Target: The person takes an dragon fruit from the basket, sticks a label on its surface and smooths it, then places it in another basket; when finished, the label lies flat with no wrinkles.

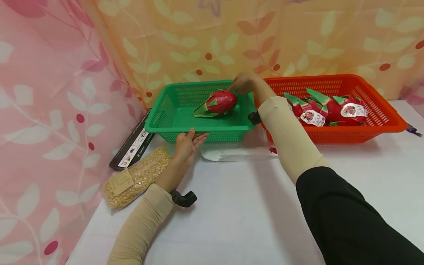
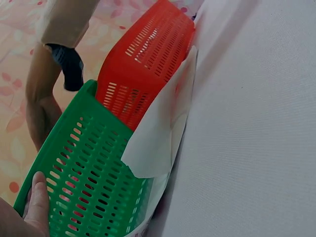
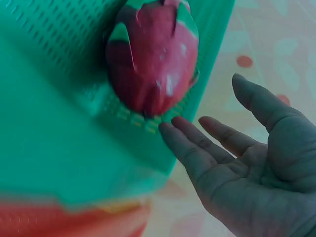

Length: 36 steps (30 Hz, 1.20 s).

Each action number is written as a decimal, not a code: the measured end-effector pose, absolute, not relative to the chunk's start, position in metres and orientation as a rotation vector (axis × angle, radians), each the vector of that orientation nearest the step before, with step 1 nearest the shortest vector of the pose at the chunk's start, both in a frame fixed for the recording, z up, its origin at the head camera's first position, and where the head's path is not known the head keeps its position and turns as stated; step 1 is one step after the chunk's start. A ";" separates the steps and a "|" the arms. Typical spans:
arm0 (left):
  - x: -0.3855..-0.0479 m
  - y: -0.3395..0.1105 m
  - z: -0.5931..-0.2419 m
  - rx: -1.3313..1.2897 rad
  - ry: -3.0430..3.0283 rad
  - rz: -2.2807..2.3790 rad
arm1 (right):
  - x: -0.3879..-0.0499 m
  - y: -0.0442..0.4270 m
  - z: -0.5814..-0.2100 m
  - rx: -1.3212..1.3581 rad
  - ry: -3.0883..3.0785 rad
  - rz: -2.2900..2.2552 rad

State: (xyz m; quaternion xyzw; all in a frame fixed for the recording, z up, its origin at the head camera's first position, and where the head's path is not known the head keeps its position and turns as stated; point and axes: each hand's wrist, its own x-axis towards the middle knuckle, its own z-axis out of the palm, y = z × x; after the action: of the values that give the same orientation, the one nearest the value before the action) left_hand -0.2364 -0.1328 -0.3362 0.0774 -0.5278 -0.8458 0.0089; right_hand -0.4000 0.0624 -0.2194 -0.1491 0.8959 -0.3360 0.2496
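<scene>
One dragon fruit (image 1: 220,103) lies in the green basket (image 1: 198,129), its leafy tip toward the left in the head view. My right hand (image 1: 244,83) is over the basket's back right corner, beside the fruit's rounded end. In the right wrist view that hand (image 3: 247,168) has its fingers spread, with a small gap to the fruit (image 3: 153,59). At the front rim, my left hand (image 1: 186,147) touches the green basket; the left wrist view shows its thumb (image 2: 38,202) against the basket's side (image 2: 94,168).
An orange-red basket (image 1: 344,134) with labelled dragon fruits (image 1: 351,110) stands right of the green one. A white packet (image 1: 238,154) lies in front of both. At the left are a bag of yellow kernels (image 1: 139,176) and a black box (image 1: 132,143).
</scene>
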 end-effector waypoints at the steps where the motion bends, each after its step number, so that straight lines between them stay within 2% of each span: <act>1: -0.235 -0.133 -0.336 0.242 -1.651 -2.640 | -0.404 0.058 -0.220 -0.394 2.432 -0.896; 11: -0.227 -0.123 -0.340 0.221 -1.671 -2.624 | -0.424 0.040 -0.246 -0.303 2.394 -0.924; 20: -0.223 -0.123 -0.339 0.176 -1.621 -2.617 | -0.422 0.036 -0.248 -0.344 2.543 -0.598; 29: -0.222 -0.124 -0.340 0.192 -1.621 -2.608 | -0.419 0.027 -0.253 -0.087 2.321 -0.811; 36: -0.221 -0.118 -0.342 0.181 -1.643 -2.608 | -0.422 0.033 -0.268 -0.026 2.299 -0.763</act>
State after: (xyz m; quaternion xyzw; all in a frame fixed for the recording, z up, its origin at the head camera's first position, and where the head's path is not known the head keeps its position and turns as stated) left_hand -0.2207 -0.1178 -0.3417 0.0585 -0.5319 -0.8444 0.0271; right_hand -0.4223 0.0329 -0.2680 -0.0099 0.8884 -0.2947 0.3519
